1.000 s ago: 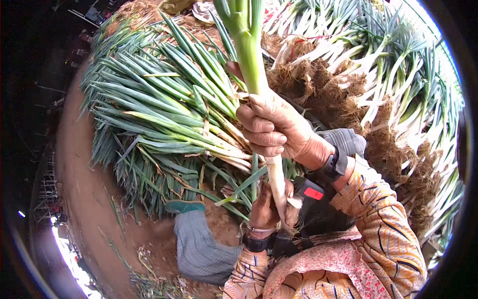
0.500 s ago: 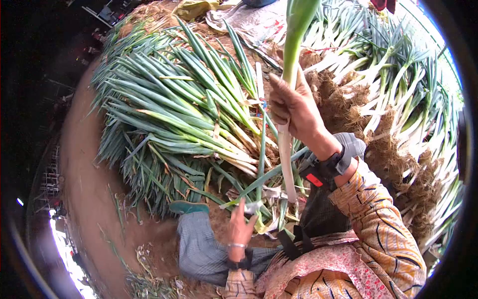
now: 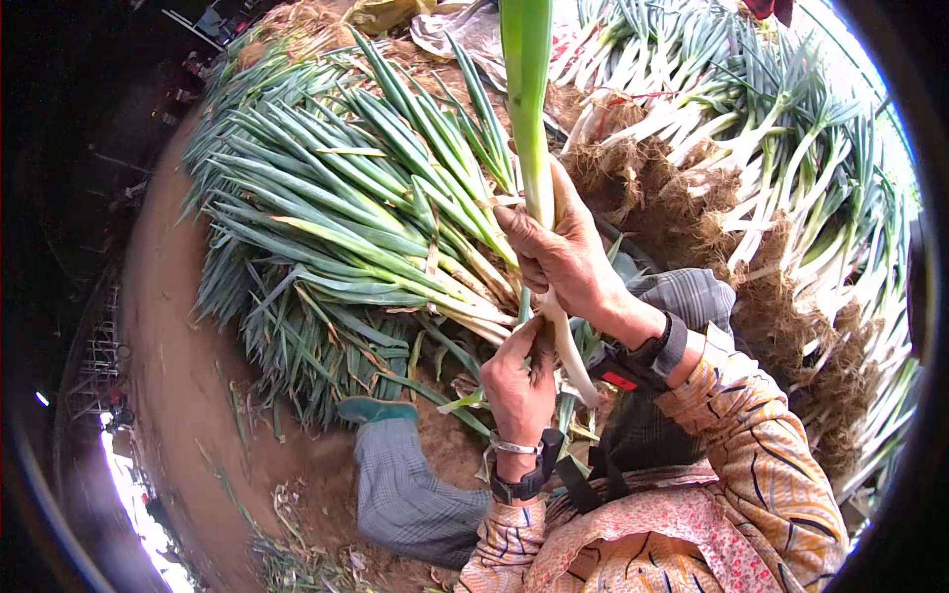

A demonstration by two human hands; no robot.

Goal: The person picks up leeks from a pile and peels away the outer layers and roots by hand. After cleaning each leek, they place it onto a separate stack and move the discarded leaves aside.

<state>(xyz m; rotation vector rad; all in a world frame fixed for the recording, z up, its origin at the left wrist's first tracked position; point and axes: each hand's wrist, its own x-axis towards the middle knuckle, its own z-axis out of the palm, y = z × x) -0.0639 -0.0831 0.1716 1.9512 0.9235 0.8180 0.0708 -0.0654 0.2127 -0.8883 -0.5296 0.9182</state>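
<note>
A long green onion (image 3: 527,109) stands upright in front of me, its green top reaching past the upper edge of the view. My right hand (image 3: 571,252) is wrapped around its pale lower stalk. Just below, my left hand (image 3: 521,381) pinches at the white stalk with thumb and fingers, and the bare white end hangs beneath between my wrists. Left of my hands lies a big heap of green onions (image 3: 336,212), white ends towards me and leaves pointing left.
On the right, a long row of green onions with muddy roots (image 3: 736,222) curves towards me. My bent leg in checked trousers (image 3: 395,484) and a green shoe (image 3: 376,409) lie below the heap. Peeled scraps (image 3: 297,539) litter the brown ground. Pale sacking (image 3: 460,35) lies at the back.
My left hand has risen from the leaf scraps below to the onion's stalk and closed there. My right hand has moved left and slightly down, carrying the onion.
</note>
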